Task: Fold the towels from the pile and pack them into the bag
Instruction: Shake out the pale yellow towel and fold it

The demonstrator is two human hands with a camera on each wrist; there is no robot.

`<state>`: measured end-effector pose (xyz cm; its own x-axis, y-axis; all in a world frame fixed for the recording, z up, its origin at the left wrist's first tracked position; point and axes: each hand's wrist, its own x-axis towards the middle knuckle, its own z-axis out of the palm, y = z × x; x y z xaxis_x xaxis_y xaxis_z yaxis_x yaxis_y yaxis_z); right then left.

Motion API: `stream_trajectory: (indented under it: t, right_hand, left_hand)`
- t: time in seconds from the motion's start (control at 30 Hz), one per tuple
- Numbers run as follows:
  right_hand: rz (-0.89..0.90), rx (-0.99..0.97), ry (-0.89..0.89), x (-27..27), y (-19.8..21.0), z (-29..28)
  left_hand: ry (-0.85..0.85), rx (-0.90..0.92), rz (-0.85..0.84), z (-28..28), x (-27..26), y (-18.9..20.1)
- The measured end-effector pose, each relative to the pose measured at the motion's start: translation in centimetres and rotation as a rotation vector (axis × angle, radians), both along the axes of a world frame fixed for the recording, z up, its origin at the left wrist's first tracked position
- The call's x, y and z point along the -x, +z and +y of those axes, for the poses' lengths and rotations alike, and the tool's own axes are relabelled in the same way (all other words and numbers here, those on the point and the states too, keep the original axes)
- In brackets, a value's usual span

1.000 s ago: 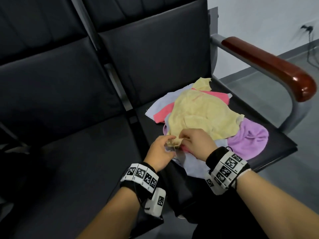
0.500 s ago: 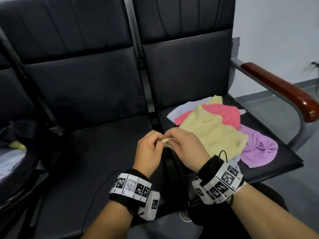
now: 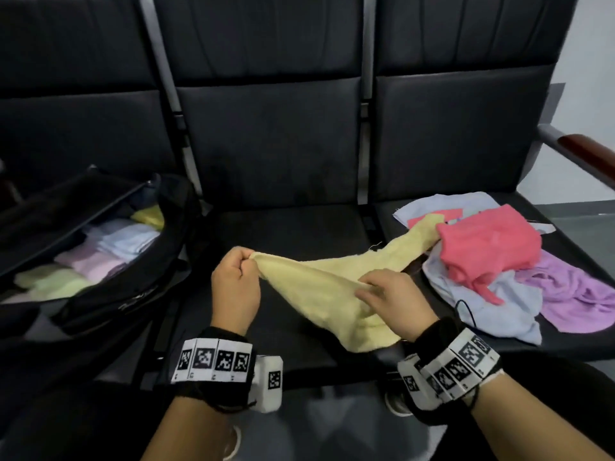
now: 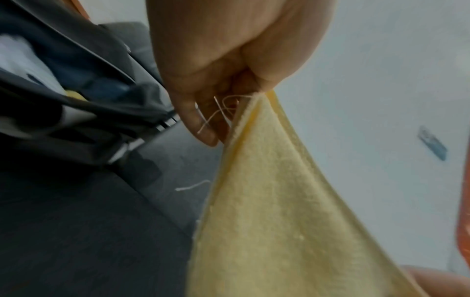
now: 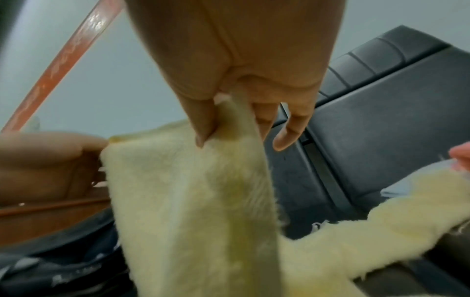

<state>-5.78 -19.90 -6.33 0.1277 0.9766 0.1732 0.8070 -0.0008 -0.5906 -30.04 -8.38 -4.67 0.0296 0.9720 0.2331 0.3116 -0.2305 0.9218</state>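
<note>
A pale yellow towel (image 3: 319, 284) stretches over the middle seat, its far end still trailing onto the pile. My left hand (image 3: 234, 281) pinches one corner of it (image 4: 251, 128) between thumb and curled fingers. My right hand (image 3: 389, 294) pinches the towel's edge (image 5: 229, 124) further along, thumb against the fingers. The pile on the right seat holds a pink towel (image 3: 489, 244), a light blue one (image 3: 499, 307) and a purple one (image 3: 579, 294). An open black bag (image 3: 100, 294) on the left seat holds several folded pastel towels (image 3: 109, 251).
Three black padded seats stand in a row; the middle seat (image 3: 283, 227) lies under the stretched towel. A wooden armrest (image 3: 589, 158) closes the right end. A thin black cable (image 3: 466, 311) lies on the light blue towel. My dark trousers are at the bottom.
Both hands pulled the yellow towel off the pile leftwards onto the middle seat and moved apart along its edge. The view swung left, bringing the open bag into sight.
</note>
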Motion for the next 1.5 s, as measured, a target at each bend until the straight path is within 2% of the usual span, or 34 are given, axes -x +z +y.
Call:
stream_trajectory:
  t: [0.07, 0.17, 0.27, 0.4, 0.5, 0.6, 0.7, 0.77, 1.13, 1.27, 1.5]
  right_hand:
    - [0.147, -0.062, -0.022, 1.4, 0.5, 0.6]
    - [0.236, -0.099, 0.012, 3.7, 1.7, 1.8]
    - [0.345, -0.158, -0.023, 4.6, 3.3, 3.0]
    - [0.553, -0.210, -0.085, 4.2, 5.7, 3.8]
    - [0.581, -0.204, -0.060, 4.4, 6.8, 3.5]
    - [0.537, -0.181, 0.066, 5.4, 7.2, 2.9]
    - [0.507, -0.055, 0.255, 6.6, 6.8, 2.5]
    - [0.512, -0.005, 0.314, 7.2, 6.4, 2.4]
    - [0.356, 0.038, 0.249, 6.8, 7.3, 2.6]
    - [0.465, -0.061, 0.244, 6.1, 8.6, 2.4]
    - [0.698, -0.282, 0.151, 4.8, 10.3, 2.5]
  left_hand:
    - [0.065, 0.018, 0.011, 0.2, 2.8, -0.3]
    - [0.126, 0.054, -0.042, 0.0, 5.5, -0.2]
    - [0.100, 0.080, -0.109, -0.1, 6.4, 0.4]
    - [-0.063, 0.124, -0.158, -0.6, 5.7, 1.6]
    - [-0.225, 0.163, -0.179, -1.4, 4.2, 2.6]
    - [-0.383, 0.181, -0.123, -2.5, 2.2, 3.4]
    - [-0.502, 0.181, -0.073, -3.5, 0.4, 4.2]
    - [-0.549, 0.173, -0.049, -4.0, -0.2, 4.6]
    - [-0.370, -0.174, 0.212, -3.8, 0.2, 4.5]
    - [-0.279, -0.243, 0.314, -3.4, 0.3, 4.0]
    - [-0.219, -0.151, 0.386, -1.9, 0.8, 2.6]
